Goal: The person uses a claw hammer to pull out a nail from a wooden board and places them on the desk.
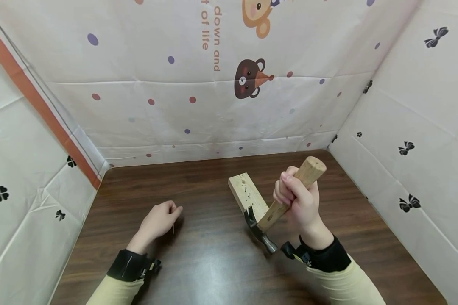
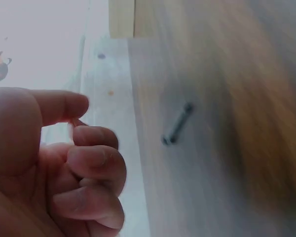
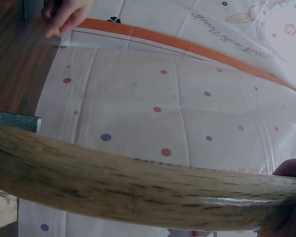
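In the head view my right hand [image 1: 297, 195] grips the wooden handle [image 1: 309, 171] of a claw hammer, its fingers wrapped round it. The dark hammer head [image 1: 257, 228] hangs low beside the near end of a pale wooden block [image 1: 247, 192], which lies on the table with small dark marks on top. Left of the block, my left hand [image 1: 158, 220] hovers over the table, thumb and index finger together on a thin nail [image 1: 173, 229], mostly hidden. The right wrist view shows the handle [image 3: 138, 182] close up and the block's corner [image 3: 2, 210].
The dark brown table [image 1: 198, 186] meets a spotted white cloth wall [image 1: 156, 118] at the back. More cloth stands at the left [image 1: 26, 203] and right [image 1: 400, 127]. A blurred dark bar-like shape [image 2: 178, 123] appears in the left wrist view; its kind is unclear.
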Demonstrator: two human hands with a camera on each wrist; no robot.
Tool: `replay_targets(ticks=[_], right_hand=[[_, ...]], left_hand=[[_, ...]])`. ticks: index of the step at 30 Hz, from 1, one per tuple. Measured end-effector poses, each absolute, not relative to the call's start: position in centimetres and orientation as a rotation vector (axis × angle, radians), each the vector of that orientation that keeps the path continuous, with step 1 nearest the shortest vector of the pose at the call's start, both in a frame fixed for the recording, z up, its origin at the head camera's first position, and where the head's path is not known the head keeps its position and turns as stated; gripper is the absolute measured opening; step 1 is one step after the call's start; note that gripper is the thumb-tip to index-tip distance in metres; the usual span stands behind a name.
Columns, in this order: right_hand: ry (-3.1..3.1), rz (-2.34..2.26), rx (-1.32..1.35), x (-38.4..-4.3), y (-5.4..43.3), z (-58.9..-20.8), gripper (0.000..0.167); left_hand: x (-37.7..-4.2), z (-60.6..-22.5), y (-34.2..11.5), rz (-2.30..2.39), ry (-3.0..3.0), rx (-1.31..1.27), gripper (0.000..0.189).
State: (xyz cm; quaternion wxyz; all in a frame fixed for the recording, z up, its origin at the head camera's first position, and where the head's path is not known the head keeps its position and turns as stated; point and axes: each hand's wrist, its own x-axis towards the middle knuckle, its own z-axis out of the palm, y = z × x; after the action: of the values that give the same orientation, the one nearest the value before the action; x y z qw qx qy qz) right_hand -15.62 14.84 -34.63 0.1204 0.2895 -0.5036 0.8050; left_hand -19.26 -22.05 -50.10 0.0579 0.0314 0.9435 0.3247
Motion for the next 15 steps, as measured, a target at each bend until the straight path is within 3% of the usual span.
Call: replay_targets(ticks=[11, 15], right_hand=[[-1.727, 2.34, 0.621, -18.0, 15.1, -33.2, 0.041], [-1.833, 2.366, 0.542, -19.6, 15.1, -32.8, 0.038]], left_hand=[[-23.2, -48.6, -15.7, 1.145, 2.951, 0.263, 0.017], [-24.9, -48.3, -13.1, 1.176, 2.915, 0.398, 0.025]])
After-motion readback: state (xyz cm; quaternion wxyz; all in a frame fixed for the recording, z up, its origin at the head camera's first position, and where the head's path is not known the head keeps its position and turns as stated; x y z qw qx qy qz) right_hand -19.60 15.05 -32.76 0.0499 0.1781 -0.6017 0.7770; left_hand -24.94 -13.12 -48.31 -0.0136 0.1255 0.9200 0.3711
